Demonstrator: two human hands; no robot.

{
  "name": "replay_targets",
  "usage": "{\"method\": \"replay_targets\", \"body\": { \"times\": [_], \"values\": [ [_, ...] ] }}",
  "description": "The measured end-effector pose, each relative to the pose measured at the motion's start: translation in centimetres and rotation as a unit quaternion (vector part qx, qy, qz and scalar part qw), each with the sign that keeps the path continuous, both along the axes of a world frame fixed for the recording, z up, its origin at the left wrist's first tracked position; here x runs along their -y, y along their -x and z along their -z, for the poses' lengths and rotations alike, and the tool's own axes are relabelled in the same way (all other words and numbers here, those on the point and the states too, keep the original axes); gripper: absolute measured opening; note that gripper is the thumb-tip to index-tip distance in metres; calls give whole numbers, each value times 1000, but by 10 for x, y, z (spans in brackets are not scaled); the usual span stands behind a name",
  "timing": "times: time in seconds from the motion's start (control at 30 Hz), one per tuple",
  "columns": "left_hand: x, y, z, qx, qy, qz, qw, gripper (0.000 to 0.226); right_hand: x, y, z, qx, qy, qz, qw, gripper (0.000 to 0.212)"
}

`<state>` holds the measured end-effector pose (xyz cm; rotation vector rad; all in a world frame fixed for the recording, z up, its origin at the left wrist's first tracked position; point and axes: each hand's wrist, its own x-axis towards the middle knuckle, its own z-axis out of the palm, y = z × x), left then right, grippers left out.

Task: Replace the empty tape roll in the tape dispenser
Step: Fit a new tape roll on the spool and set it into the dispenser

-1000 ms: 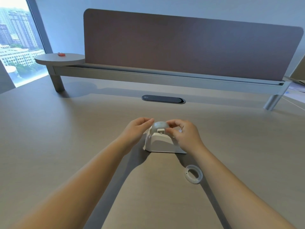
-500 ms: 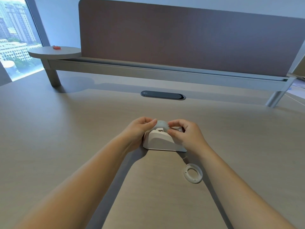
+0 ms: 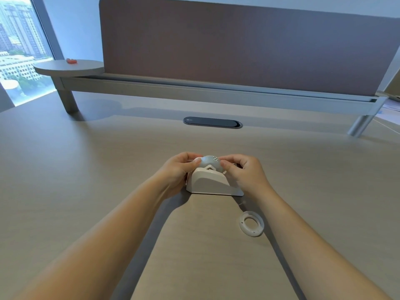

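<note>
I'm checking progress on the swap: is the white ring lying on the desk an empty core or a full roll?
Empty, it appears: the white plastic ring lies flat on the beige desk, a thin band around a wide hole.

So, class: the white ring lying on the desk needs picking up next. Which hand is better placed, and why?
Right. The white ring lies beside the right forearm, nearer than the right hand; the left hand sits across the tape dispenser.

Both forearms bare, extended forward, converging at centre. Left hand (image 3: 176,169) curled, thumb and fingertips pinched inward. Right hand (image 3: 244,172) mirrors it, fingers curled, thumb tip toward left thumb. Wrists roughly level.
</note>
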<state>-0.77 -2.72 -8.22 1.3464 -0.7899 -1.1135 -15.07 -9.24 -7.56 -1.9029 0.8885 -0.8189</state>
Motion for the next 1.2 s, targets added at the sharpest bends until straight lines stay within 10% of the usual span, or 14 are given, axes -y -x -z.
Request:
{"method": "replay_targets", "body": {
  "times": [0.67,1.2],
  "values": [
    [-8,9,-14,210,45,-28,976,26,-5,-10,-18,-76,96,55,991,15],
    [-8,10,-14,213,24,-18,977,28,5,-10,-28,-86,-20,7,996,14]
  ]
}}
